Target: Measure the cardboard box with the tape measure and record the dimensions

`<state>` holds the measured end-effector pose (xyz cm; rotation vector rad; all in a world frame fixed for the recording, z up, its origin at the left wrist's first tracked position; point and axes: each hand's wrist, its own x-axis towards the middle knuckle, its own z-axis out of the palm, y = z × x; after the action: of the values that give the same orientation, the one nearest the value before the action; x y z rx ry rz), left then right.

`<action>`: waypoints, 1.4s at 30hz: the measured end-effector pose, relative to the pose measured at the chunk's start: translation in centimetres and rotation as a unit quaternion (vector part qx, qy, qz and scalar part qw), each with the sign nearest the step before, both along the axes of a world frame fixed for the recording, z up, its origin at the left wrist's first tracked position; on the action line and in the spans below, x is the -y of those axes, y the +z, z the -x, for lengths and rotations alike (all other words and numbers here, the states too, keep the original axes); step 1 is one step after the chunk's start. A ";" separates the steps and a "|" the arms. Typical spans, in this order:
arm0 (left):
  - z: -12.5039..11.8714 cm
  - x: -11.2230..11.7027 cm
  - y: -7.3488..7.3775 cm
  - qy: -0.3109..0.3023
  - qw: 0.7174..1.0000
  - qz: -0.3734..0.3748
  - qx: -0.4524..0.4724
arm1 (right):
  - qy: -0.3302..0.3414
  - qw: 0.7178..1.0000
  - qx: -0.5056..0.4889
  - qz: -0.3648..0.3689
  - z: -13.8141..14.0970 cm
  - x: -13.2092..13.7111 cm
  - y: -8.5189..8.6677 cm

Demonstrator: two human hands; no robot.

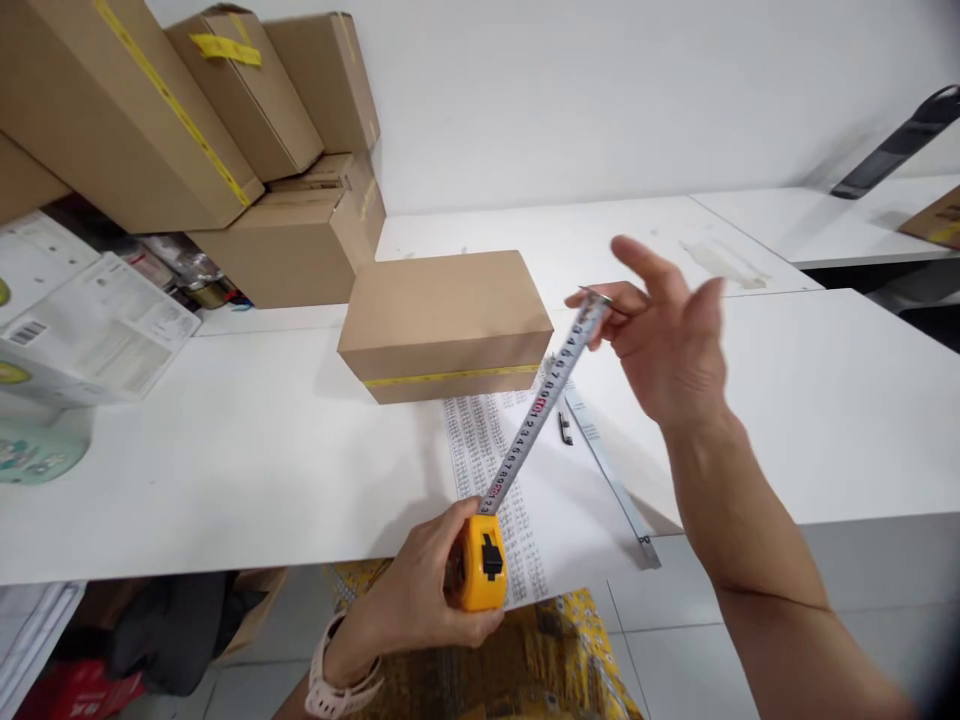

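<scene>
My left hand [424, 590] is wrapped round a yellow tape measure case [480, 565] just off the near edge of the white table [225, 470]. The tape blade [544, 400] runs up and to the right from the case. My right hand [664, 330] pinches the blade's metal end hook between thumb and forefinger, with the other fingers spread. A closed brown cardboard box [446, 325] with a yellow tape strip sits on the table just left of the blade's far end.
A printed sheet of numbers [540, 500] lies under the blade, with a small dark pen [565, 428] and a metal ruler [611, 480] on it. Stacked cardboard boxes [225, 130] and white cartons [82, 320] crowd the back left. Another white table [825, 220] stands at the right.
</scene>
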<state>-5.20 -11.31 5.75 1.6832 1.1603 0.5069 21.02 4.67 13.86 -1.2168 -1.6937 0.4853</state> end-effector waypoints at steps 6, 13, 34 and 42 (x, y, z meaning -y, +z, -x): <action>0.1 0.4 -0.4 0.006 0.996 -0.002 -0.085 | 0.092 0.982 -0.164 -0.001 -1.1 3.9 -1.4; -0.2 -0.5 -0.4 0.049 0.997 -0.038 -0.055 | 0.217 0.975 0.024 -0.051 2.5 8.4 -8.8; -2.7 -10.5 -1.8 -0.078 0.886 -0.375 -0.260 | 0.002 0.972 -0.118 0.202 -4.5 -2.5 -10.7; -9.4 -11.4 -5.0 -0.221 0.853 -0.359 -0.308 | -0.035 0.938 -0.332 0.090 -5.9 -2.5 -10.4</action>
<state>4.15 0.12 0.71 2.8273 0.9976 0.0800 26.94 7.16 3.46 -1.0687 -1.0403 0.9066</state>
